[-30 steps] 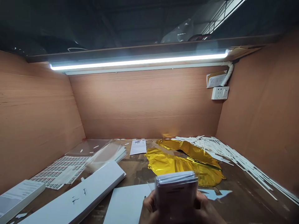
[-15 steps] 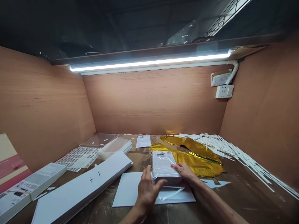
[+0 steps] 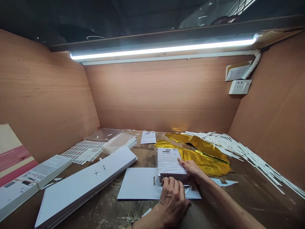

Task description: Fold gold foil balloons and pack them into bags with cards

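Observation:
A thick stack of white printed cards [image 3: 169, 160] with hang holes lies inside a clear plastic bag [image 3: 190, 187], on top of a white card sheet [image 3: 138, 184]. My right hand [image 3: 192, 170] grips the stack's right side, thumb on its top face and the other fingers mostly hidden. At the near end, my left hand [image 3: 172, 197] has its fingers curled in on the bag's loose plastic; the fingertips are partly hidden. Gold foil [image 3: 205, 163] lies just behind and to the right of the stack.
A long stack of white card [image 3: 88, 184] lies left, beyond it a banded stack of printed cards [image 3: 33, 183]. Sticker sheets [image 3: 84, 151], clear plastic sleeves [image 3: 119, 143] and a single printed card [image 3: 148, 137] lie farther back. Thin white strips [image 3: 243, 156] cover the right side.
My left hand has moved right from the stack's left side to its near end, and its fingers have curled in. My right hand keeps its hold. The camera view has tilted down slightly.

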A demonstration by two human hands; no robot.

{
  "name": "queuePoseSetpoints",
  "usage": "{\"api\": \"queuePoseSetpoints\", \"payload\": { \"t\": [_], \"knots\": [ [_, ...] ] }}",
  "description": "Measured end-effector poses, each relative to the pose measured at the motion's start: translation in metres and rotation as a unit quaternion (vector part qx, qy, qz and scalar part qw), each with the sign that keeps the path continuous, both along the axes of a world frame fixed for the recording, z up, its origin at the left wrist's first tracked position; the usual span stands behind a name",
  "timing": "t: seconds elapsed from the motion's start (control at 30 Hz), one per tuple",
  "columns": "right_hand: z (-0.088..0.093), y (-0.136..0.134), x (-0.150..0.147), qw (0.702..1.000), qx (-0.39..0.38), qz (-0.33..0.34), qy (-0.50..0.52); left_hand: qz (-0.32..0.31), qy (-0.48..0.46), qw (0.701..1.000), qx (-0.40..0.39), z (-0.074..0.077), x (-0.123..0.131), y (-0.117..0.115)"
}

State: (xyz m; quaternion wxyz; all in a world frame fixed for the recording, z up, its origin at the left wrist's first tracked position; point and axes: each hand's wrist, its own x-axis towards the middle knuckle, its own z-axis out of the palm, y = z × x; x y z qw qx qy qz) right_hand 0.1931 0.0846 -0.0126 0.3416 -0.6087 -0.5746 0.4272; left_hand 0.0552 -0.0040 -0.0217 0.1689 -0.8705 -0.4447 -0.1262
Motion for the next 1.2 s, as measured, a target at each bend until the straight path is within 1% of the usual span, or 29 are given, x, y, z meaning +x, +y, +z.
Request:
{"api": "queuePoseSetpoints", "payload": {
  "t": [0.1, 0.17, 0.23, 0.3, 0.4, 0.5, 0.53, 0.57, 0.6, 0.63, 0.67, 0.7, 0.73, 0.77, 0.83, 0.87, 0.9, 0.93, 0.97, 1.03, 1.1, 1.2],
  "knots": [
    [0.005, 0.0, 0.0, 0.997, -0.073, 0.016, 0.023, -0.007, 0.042, 0.999, 0.026, -0.004, -0.001, 0.001],
    [0.007, 0.0, 0.0, 0.995, -0.093, 0.011, 0.027, -0.017, 0.061, 0.997, 0.036, -0.005, -0.005, 0.003],
    [0.007, 0.0, 0.0, 0.995, -0.097, 0.007, 0.026, -0.021, 0.066, 0.997, 0.033, -0.005, -0.009, 0.004],
    [0.007, 0.0, 0.0, 0.996, -0.092, 0.009, 0.019, -0.022, 0.071, 0.997, 0.035, -0.004, -0.013, 0.005],
    [0.008, -0.001, 0.0, 0.997, -0.077, 0.018, -0.006, -0.025, 0.083, 0.994, 0.062, -0.005, -0.015, 0.003],
    [0.018, -0.008, 0.005, 0.997, -0.055, 0.01, -0.057, -0.014, 0.073, 0.991, 0.112, -0.009, -0.014, 0.001],
    [0.023, -0.013, 0.007, 0.996, -0.032, -0.001, -0.084, -0.01, 0.064, 0.989, 0.132, -0.011, -0.012, -0.001],
    [0.028, -0.019, 0.009, 0.992, 0.013, -0.011, -0.122, -0.009, 0.055, 0.987, 0.153, -0.012, -0.011, -0.002],
    [0.032, -0.026, 0.01, 0.982, 0.077, -0.012, -0.172, -0.009, 0.048, 0.984, 0.172, -0.014, -0.01, -0.003],
    [0.036, -0.034, 0.011, 0.961, 0.154, 0.0, -0.229, -0.011, 0.043, 0.981, 0.188, -0.015, -0.008, -0.004],
    [0.038, -0.042, 0.01, 0.928, 0.235, 0.022, -0.288, -0.011, 0.041, 0.979, 0.201, -0.015, -0.007, -0.005],
    [0.038, -0.05, 0.007, 0.886, 0.308, 0.052, -0.344, -0.01, 0.04, 0.977, 0.211, -0.016, -0.006, -0.006],
    [0.038, -0.055, 0.004, 0.842, 0.364, 0.082, -0.391, -0.008, 0.041, 0.975, 0.217, -0.017, -0.005, -0.007],
    [0.035, -0.059, -0.001, 0.805, 0.4, 0.108, -0.425, -0.008, 0.042, 0.974, 0.222, -0.018, -0.004, -0.007],
    [0.028, -0.06, -0.014, 0.745, 0.442, 0.128, -0.482, -0.015, 0.042, 0.973, 0.228, -0.021, -0.004, -0.007],
    [0.024, -0.058, -0.021, 0.723, 0.453, 0.133, -0.505, -0.032, 0.039, 0.972, 0.228, -0.023, -0.004, -0.007],
    [0.021, -0.055, -0.028, 0.706, 0.457, 0.134, -0.524, -0.056, 0.034, 0.972, 0.225, -0.025, -0.004, -0.006],
    [0.017, -0.052, -0.034, 0.696, 0.456, 0.131, -0.539, -0.084, 0.031, 0.972, 0.219, -0.027, -0.005, -0.006],
    [0.015, -0.048, -0.041, 0.692, 0.45, 0.126, -0.55, -0.11, 0.032, 0.971, 0.209, -0.028, -0.006, -0.005],
    [0.013, -0.041, -0.051, 0.696, 0.43, 0.11, -0.564, -0.143, 0.047, 0.971, 0.185, -0.03, -0.008, -0.005],
    [0.013, -0.037, -0.058, 0.708, 0.409, 0.094, -0.568, -0.141, 0.062, 0.973, 0.171, -0.03, -0.01, -0.006],
    [0.017, -0.035, -0.059, 0.719, 0.398, 0.099, -0.561, -0.095, 0.051, 0.98, 0.165, -0.029, -0.009, -0.009]
  ]
}}
